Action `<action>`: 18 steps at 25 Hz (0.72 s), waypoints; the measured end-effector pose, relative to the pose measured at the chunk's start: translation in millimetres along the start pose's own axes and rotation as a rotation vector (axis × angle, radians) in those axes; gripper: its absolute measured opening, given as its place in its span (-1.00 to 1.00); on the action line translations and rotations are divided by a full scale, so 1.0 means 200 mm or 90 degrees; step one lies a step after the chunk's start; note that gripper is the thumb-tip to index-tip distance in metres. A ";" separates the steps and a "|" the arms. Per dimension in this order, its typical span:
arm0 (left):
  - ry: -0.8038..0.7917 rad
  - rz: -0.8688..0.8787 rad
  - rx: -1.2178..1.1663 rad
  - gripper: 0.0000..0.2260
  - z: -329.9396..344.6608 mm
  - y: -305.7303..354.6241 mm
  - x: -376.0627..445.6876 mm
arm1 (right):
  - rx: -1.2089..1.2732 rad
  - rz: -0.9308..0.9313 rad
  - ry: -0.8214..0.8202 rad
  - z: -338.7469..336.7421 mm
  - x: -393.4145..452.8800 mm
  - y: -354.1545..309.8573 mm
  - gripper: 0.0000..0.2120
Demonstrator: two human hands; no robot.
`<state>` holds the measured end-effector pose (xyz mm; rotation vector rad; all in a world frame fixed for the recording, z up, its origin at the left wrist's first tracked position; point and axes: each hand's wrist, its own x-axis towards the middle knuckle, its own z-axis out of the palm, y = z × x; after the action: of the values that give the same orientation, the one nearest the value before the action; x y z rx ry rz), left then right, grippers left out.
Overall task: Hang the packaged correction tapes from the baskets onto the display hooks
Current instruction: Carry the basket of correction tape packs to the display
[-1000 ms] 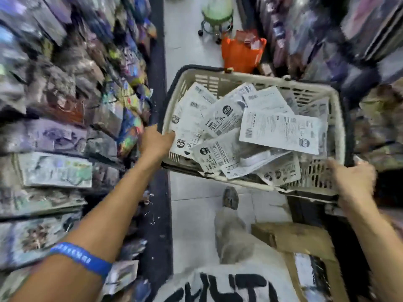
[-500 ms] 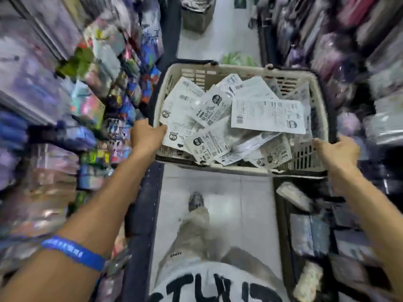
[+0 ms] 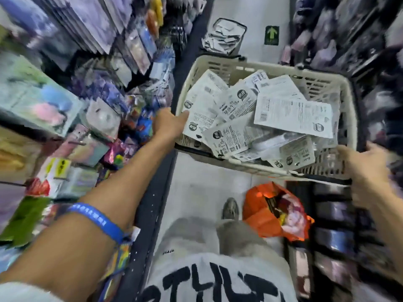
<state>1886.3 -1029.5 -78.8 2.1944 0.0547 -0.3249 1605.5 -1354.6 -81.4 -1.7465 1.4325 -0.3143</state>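
Observation:
I carry a cream plastic basket (image 3: 259,69) in front of me, above the aisle floor. It is heaped with several white packaged correction tapes (image 3: 292,115), printed backs up. My left hand (image 3: 168,123) grips the basket's left rim, thumb over the edge. My right hand (image 3: 364,164) grips the near right corner. Display racks of hanging goods (image 3: 91,88) line the left side, blurred by motion.
An orange plastic bag (image 3: 261,214) with goods lies on the floor by my foot. A second basket of packets (image 3: 224,35) stands farther down the aisle, near a green arrow floor sign (image 3: 271,35). Dark shelving (image 3: 340,214) runs along the right.
I have walked forward down the aisle with the basket in both hands; the orange bag is now beside my foot and the far basket is nearer. My grip is unchanged.

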 end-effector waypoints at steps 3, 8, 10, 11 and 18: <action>0.006 -0.014 -0.023 -0.79 0.14 0.27 0.54 | 0.003 -0.010 0.011 0.20 0.50 -0.44 -0.73; 0.023 -0.060 0.018 -0.70 0.37 0.65 1.61 | -0.012 -0.032 0.035 0.72 1.40 -1.19 -0.63; 0.007 -0.057 -0.007 -0.69 0.50 0.77 2.01 | -0.034 -0.035 0.038 0.91 1.74 -1.41 -0.63; 0.001 -0.064 -0.023 -0.69 0.54 0.82 2.16 | -0.048 -0.055 0.035 0.98 1.89 -1.54 -0.64; 0.016 -0.159 -0.051 -0.72 0.71 1.22 2.95 | -0.150 -0.122 -0.005 1.28 2.65 -2.46 -0.68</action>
<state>2463.1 -1334.9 -117.2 2.1142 0.3512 -0.4263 2280.1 -1718.9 -44.9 -2.0794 1.3424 -0.2465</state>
